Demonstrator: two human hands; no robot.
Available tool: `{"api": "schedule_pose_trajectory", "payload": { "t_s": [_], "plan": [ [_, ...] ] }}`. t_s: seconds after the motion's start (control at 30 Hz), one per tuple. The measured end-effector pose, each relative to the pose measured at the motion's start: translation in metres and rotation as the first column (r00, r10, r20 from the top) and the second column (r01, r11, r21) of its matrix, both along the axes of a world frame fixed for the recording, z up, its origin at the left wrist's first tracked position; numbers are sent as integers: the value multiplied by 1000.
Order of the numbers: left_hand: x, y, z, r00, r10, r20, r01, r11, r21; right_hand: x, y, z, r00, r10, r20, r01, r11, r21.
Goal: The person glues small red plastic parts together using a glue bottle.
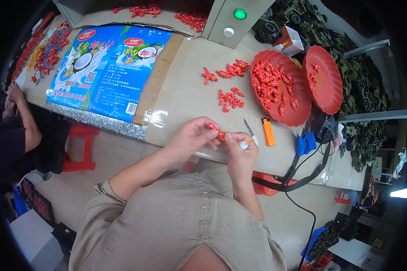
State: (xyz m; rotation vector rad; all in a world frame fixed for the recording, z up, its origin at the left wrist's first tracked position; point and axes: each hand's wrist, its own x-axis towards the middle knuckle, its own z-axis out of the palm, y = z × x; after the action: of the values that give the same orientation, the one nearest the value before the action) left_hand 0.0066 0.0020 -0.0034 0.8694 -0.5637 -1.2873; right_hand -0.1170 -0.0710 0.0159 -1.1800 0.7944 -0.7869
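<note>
My left hand pinches a small glossy red plastic figure between thumb and fingers, just above the table's front edge. Close against it, my right hand has its thumb and forefinger at the figure's end. The same hand also grips a small white piece with a yellow tip, perhaps a little bottle; the fingers cover most of it. Just beyond the right hand lies a knife with a pointed blade, and beside it an orange lighter. Loose red figures lie in small groups farther back.
Two red scalloped bowls hold more red parts at the right. A black strap with cable hangs over the front edge. Flattened blue carton covers the left side; another person's hand is at far left. A grey machine housing stands behind.
</note>
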Motion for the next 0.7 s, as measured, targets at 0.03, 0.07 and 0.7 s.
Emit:
{"api": "schedule_pose_trajectory", "payload": {
  "t_s": [0.03, 0.07, 0.7],
  "plan": [
    [0, 0, -1, 1000, 10, 18, -10, 1000, 10, 0, -1, 1, 1000, 1, 0, -1, 1000, 2],
    [0, 0, -1, 1000, 11, 18, -11, 1000, 12, -2, -3, 5, 996, 40, -77, -47, 995, -85],
    [1, 1, 1, 998, -12, 65, 7, 997, 80, -6, -22, 5, 952, 222, -211, -259, 952, -164]
  ]
}}
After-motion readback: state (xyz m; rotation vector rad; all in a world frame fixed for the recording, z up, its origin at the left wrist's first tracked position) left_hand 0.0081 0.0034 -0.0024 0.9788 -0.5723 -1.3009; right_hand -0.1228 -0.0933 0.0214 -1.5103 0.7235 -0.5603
